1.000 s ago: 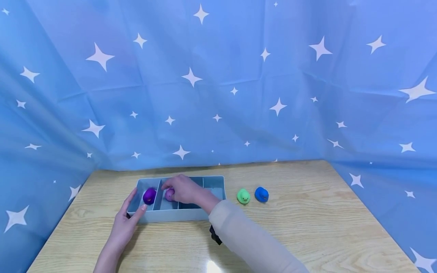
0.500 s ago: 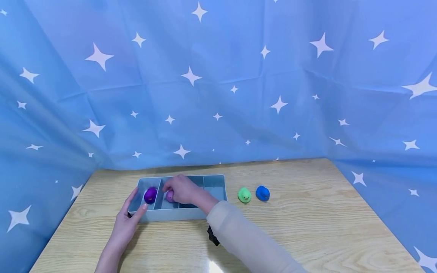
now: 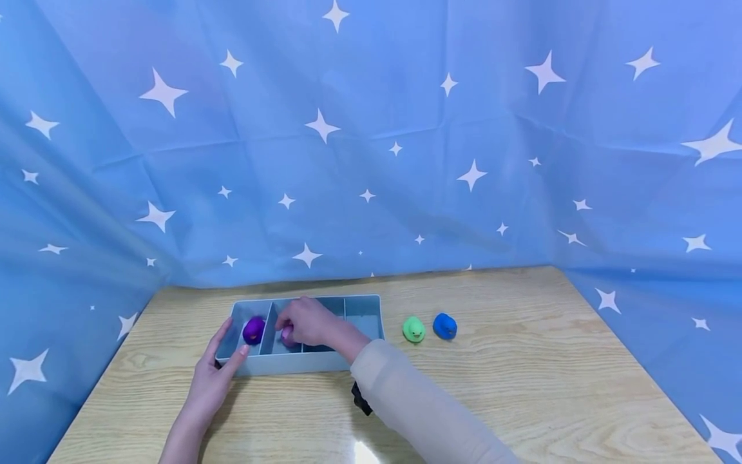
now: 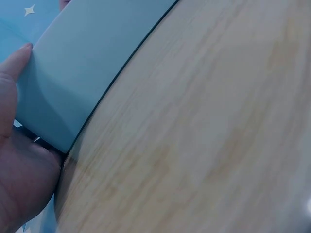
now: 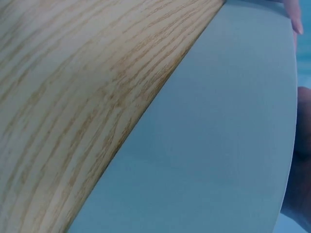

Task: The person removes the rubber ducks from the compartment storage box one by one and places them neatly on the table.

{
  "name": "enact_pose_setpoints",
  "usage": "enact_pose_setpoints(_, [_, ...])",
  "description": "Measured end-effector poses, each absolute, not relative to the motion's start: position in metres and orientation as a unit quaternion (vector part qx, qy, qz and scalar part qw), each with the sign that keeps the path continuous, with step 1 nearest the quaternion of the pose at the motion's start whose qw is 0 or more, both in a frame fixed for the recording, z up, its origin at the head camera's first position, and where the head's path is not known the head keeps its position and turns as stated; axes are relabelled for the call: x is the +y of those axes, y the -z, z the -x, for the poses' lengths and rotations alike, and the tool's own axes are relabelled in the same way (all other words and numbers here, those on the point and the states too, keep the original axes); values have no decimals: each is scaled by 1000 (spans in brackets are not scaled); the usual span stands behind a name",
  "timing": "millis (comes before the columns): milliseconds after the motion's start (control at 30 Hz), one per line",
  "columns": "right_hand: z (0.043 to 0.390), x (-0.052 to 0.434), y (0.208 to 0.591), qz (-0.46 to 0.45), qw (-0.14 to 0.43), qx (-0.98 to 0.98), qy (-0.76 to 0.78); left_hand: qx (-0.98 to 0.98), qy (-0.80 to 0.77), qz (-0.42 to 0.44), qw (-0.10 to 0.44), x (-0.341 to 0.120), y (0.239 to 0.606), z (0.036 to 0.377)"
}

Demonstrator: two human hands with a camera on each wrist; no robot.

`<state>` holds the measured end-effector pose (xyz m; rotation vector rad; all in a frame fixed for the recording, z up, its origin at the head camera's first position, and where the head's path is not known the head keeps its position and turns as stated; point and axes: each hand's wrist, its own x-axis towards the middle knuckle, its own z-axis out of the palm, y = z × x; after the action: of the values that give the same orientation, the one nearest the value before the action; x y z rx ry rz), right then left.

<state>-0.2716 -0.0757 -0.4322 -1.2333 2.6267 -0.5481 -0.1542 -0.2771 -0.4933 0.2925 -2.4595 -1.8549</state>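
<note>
A pale blue divided tray (image 3: 295, 365) lies on the table. My left hand (image 3: 210, 381) rests at its left end, straight fingers along the side and thumb against the front wall; in the left wrist view the thumb (image 4: 18, 62) touches the tray's rim. Inside the leftmost compartment sits a dark purple rubber duck (image 3: 254, 330). My right hand (image 3: 311, 321) reaches into the compartment beside it, fingers bent around a pinkish-purple rubber duck (image 3: 286, 336), which they partly hide. The right wrist view mostly shows the tray's wall (image 5: 204, 136), with the duck out of sight.
Right of the tray, a green rubber duck (image 3: 414, 329) and a blue rubber duck (image 3: 445, 327) stand on the wooden table (image 3: 522, 374). A blue curtain with white stars (image 3: 382, 174) hangs behind and at both sides.
Little differs: the head view has shifted slightly. My right hand stays at the pinkish-purple duck in the same compartment, and my left hand stays on the tray's left end.
</note>
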Motion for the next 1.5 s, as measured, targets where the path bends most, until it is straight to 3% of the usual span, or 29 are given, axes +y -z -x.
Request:
enact_pose_setpoints(400, [272,-63,433,400,100,871,268,-796,599,-84,33,-270,494,157])
enact_pose_setpoints(900, [257,-39,400,414,68,851,317,-798,596,-85,26,-270,494,158])
enact_pose_setpoints(1200, [254,-9,391,403,57,817,408,-795,599,-96,18,-273,495,156])
enact_pose_setpoints(1500, [260,34,396,410,39,818,402,-797,595,-101,15,-276,493,155])
